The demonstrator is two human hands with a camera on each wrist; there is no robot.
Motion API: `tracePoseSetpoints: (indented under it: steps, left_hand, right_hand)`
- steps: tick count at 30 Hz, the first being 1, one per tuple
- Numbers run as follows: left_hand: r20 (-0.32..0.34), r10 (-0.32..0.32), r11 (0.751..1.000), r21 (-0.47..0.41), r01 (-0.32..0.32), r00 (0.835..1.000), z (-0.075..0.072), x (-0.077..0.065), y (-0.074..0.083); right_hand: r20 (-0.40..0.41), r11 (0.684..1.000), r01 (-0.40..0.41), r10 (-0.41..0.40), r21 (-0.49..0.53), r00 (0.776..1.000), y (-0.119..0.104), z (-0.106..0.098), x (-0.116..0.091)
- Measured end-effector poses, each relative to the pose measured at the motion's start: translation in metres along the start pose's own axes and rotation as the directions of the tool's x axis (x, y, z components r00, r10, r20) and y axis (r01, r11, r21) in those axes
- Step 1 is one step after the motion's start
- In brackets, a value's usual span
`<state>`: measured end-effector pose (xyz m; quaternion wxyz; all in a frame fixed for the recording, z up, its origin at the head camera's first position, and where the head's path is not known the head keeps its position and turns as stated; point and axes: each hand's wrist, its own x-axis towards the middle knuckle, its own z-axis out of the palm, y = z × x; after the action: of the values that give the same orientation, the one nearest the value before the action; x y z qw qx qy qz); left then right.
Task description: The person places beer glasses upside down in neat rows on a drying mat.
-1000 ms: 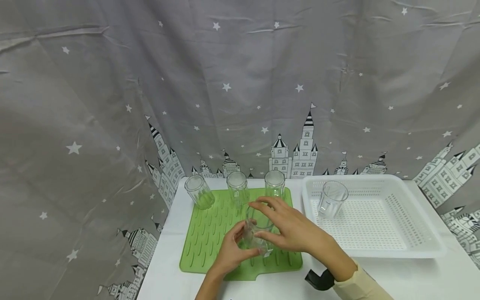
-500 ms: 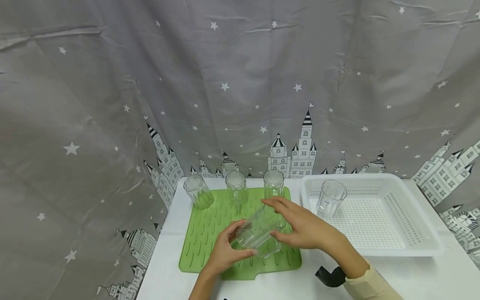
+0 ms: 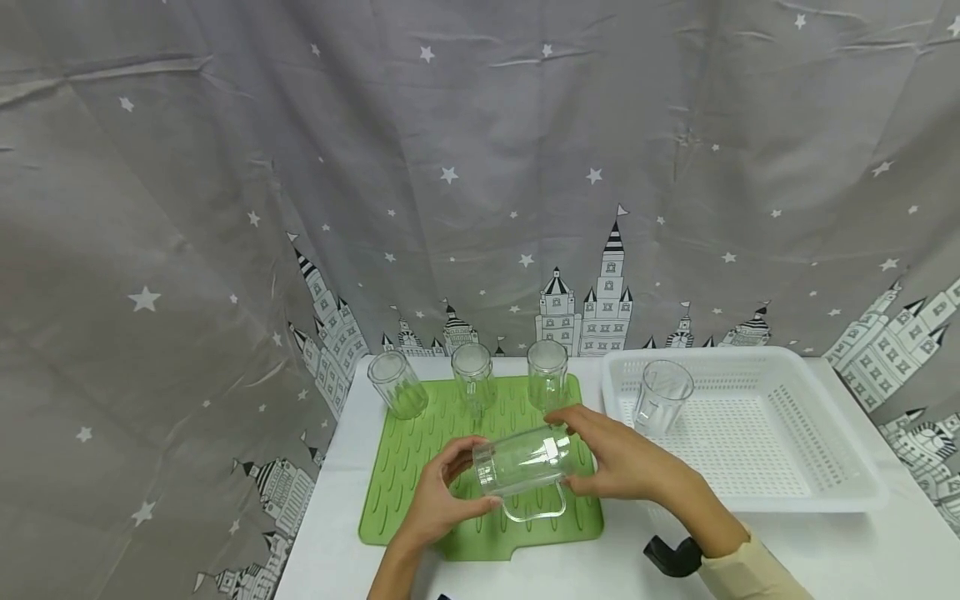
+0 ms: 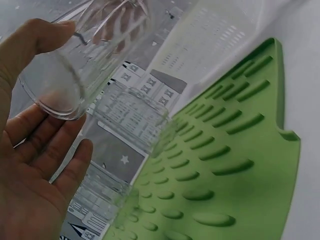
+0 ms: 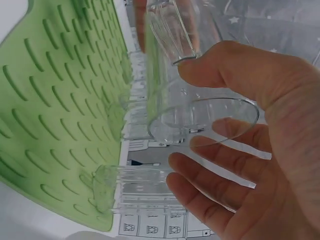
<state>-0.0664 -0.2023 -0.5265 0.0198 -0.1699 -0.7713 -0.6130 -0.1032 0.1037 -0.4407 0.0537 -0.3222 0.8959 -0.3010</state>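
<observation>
Both hands hold a clear glass mug on its side above the green mat. Its thick base points left and its rim right, with the handle hanging toward the front. My left hand grips the base end, thumb below and fingers behind. Around the rim end curls my right hand; in the right wrist view its thumb touches the glass by the handle. Three more glass mugs stand along the mat's back edge: a left one, a middle one and a right one.
To the right of the mat stands a white perforated basket with one glass mug in its left part. A grey curtain with castles and stars hangs behind the white table.
The held mug has tipped from nearly upright to lying sideways, its rim swinging right. My right hand has moved right and slightly down with the rim; my left hand has shifted a little left.
</observation>
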Motion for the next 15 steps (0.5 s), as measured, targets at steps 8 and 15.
tracePoseSetpoints:
  steps: [8, 15]
  left_hand:
    - [-0.02, 0.063, 0.996, -0.059, -0.064, 0.998, -0.001, 0.003, 0.009]
    - [-0.035, 0.056, 0.997, -0.046, -0.058, 0.998, 0.0, 0.005, 0.011]
  right_hand:
    - [0.013, 0.999, -0.001, 0.001, -0.034, 1.0, 0.003, 0.005, -0.001]
    - [0.023, 0.999, -0.021, 0.022, -0.039, 1.0, 0.002, 0.005, -0.002]
